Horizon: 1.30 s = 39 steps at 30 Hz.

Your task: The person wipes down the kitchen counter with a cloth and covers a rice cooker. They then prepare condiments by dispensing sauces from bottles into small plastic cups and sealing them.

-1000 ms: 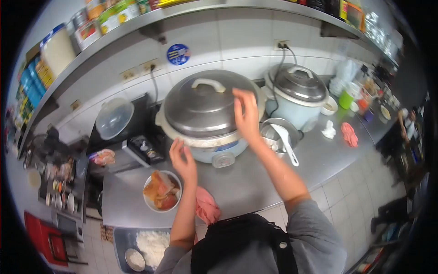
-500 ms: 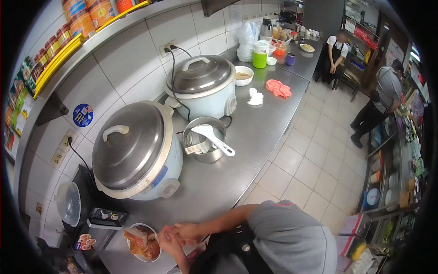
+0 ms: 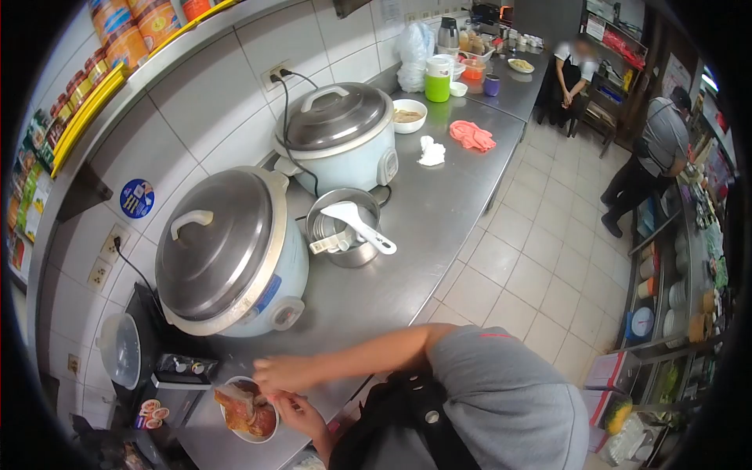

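Observation:
A white bowl [image 3: 272,433] on the steel counter holds reddish-brown cooked meat [image 3: 249,415], with a paler piece on top. My right hand [image 3: 278,374] is over the bowl's upper right rim, its fingers bent down and closed. Just below it, my left hand [image 3: 304,417] is at the bowl's right edge, fingertips pinched together close to the right hand's. Whatever lies between the fingers is too small to make out. A dark appliance [image 3: 174,384] stands left of the bowl.
Two large lidded rice cookers [image 3: 227,251] [image 3: 337,133] stand along the wall. A metal pot [image 3: 356,254] holds a white rice paddle [image 3: 360,225]. Farther along are a pink cloth [image 3: 472,135] and a green jug [image 3: 437,82]. Two other people [image 3: 572,78] [image 3: 646,160] are across the aisle.
My right hand has moved left and up, from beside my left hand to over the bowl's rim. My left hand stays near the bowl. The view has shifted slightly.

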{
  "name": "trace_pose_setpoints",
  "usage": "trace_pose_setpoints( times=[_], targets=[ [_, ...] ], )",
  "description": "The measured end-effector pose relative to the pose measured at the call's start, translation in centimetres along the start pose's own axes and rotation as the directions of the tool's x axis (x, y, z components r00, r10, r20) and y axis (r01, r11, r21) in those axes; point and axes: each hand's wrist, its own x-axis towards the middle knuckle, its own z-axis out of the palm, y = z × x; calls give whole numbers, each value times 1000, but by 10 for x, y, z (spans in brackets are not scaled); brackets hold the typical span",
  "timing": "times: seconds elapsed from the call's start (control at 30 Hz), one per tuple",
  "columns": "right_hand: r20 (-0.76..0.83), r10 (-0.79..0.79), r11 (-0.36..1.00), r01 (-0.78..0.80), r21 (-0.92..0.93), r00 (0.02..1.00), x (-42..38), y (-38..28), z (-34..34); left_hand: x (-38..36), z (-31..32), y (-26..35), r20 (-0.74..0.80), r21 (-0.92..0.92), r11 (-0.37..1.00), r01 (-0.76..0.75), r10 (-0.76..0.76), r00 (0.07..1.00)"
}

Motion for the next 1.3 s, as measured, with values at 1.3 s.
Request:
trace_pose_setpoints(
  times=[1.3],
  targets=[
    [-616,514,115,-664,739,-597,-696,146,-526,-12,478,321,523,-349,886,-304,453,722]
  ],
)
